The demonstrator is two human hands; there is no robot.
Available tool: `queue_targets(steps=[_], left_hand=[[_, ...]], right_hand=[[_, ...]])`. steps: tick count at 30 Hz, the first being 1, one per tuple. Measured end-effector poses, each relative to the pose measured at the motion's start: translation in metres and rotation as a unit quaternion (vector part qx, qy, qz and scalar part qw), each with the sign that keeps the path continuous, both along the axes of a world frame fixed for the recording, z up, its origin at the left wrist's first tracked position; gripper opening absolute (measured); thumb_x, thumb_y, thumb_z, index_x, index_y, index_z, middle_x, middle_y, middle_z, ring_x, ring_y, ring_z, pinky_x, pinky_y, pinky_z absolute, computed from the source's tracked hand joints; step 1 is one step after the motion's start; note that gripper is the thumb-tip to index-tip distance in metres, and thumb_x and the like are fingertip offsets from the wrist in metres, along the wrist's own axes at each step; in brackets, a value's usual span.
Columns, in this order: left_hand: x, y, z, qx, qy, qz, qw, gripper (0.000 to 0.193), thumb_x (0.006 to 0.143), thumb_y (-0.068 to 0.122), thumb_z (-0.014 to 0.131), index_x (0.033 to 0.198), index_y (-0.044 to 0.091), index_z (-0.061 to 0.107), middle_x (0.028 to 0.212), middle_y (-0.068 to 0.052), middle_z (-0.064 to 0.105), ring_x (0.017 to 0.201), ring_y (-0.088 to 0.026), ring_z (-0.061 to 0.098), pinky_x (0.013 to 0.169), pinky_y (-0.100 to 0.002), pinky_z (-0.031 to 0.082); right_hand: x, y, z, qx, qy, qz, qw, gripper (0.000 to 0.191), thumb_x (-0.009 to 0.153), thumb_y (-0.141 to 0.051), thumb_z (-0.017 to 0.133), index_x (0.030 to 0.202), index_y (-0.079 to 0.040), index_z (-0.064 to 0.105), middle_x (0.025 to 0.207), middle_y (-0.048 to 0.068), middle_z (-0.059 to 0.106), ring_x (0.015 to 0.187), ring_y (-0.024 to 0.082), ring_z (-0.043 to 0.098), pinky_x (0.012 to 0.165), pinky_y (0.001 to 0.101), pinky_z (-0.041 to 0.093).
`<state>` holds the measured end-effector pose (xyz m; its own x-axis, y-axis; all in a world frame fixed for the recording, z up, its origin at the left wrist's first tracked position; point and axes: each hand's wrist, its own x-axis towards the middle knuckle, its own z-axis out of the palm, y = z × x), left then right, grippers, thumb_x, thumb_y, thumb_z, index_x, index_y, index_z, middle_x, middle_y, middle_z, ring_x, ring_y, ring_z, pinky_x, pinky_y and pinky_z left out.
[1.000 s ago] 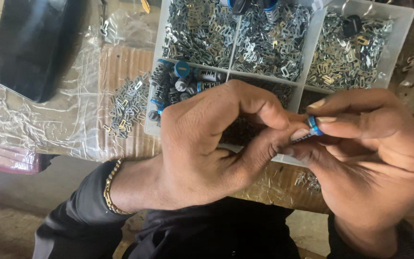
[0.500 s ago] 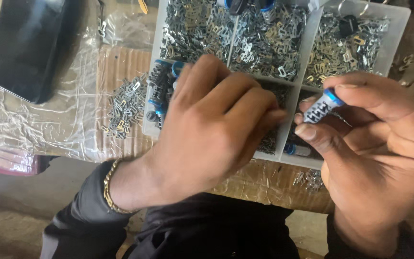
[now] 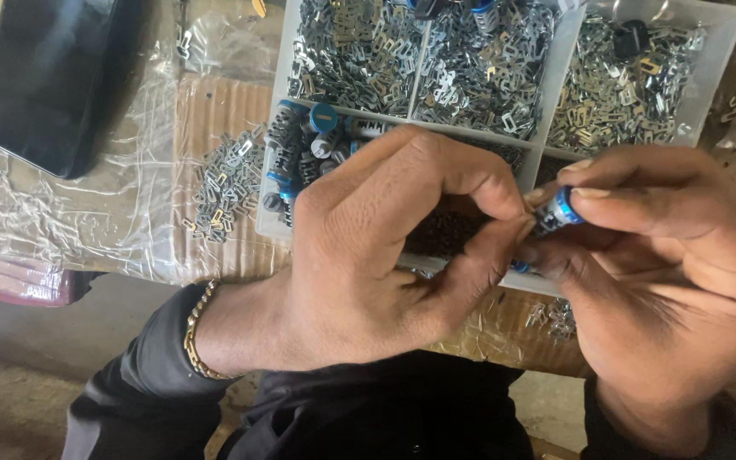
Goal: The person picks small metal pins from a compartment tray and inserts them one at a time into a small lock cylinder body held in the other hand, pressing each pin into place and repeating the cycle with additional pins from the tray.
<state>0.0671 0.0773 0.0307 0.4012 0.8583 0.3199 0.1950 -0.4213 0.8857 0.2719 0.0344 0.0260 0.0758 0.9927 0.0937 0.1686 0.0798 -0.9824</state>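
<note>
My right hand point(image 3: 666, 264) pinches a small dark cylinder with a blue cap point(image 3: 555, 213) between thumb and forefinger. My left hand point(image 3: 385, 247) is brought up against it, its thumb and forefinger tips closed at the cylinder's side; whether a tiny metal piece sits between them is hidden. Both hands hover over the near edge of a white compartment tray point(image 3: 560, 60). Its far cells hold heaps of small silver metal clips point(image 3: 479, 72). A near left cell holds several more blue-capped cylinders point(image 3: 304, 145).
A loose pile of metal clips point(image 3: 219, 183) lies on cardboard left of the tray. A black rectangular case point(image 3: 48, 77) rests on crinkled clear plastic at far left. A few clips point(image 3: 551, 315) lie below the tray's near edge. A gold bracelet point(image 3: 198, 336) circles my left wrist.
My left hand, which had drawn back over the tray half a second ago, has returned with its fingertips against the blue-capped cylinder. My right hand kept hold of the cylinder and lowered slightly.
</note>
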Motion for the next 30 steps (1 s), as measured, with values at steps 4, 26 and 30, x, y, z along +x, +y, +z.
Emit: queue_targets(steps=[4, 26, 30], left_hand=[[0.000, 0.000, -0.001, -0.007, 0.000, -0.004, 1.000, 0.023, 0.095, -0.001, 0.083, 0.103, 0.004, 0.062, 0.097, -0.008, 0.071, 0.090, -0.014, 0.074, 0.074, -0.023, 0.062], [0.009, 0.022, 0.016, -0.101, -0.074, -0.045, 0.991, 0.024, 0.093, 0.011, 0.083, 0.102, 0.002, 0.063, 0.101, -0.007, 0.072, 0.093, -0.014, 0.077, 0.085, -0.027, 0.064], [0.015, 0.036, 0.031, 0.187, 0.211, -0.015, 0.959, 0.017, 0.088, 0.013, 0.084, 0.092, 0.004, 0.070, 0.089, -0.007, 0.072, 0.083, -0.026, 0.063, 0.074, -0.039, 0.051]], right_hand=[[0.000, 0.001, -0.001, 0.016, -0.004, 0.003, 1.000, 0.028, 0.088, 0.014, 0.070, 0.113, 0.007, 0.059, 0.121, 0.021, 0.061, 0.105, 0.025, 0.074, 0.085, 0.0277, 0.070], [0.006, 0.014, -0.004, 0.124, -0.139, 0.057, 0.981, 0.027, 0.079, 0.008, 0.084, 0.100, 0.003, 0.068, 0.103, 0.020, 0.071, 0.082, 0.019, 0.078, 0.065, 0.0218, 0.063], [0.002, 0.012, 0.000, 0.042, -0.042, -0.003, 0.998, 0.031, 0.084, 0.010, 0.078, 0.112, 0.007, 0.063, 0.105, 0.018, 0.071, 0.086, 0.020, 0.077, 0.067, 0.0233, 0.065]])
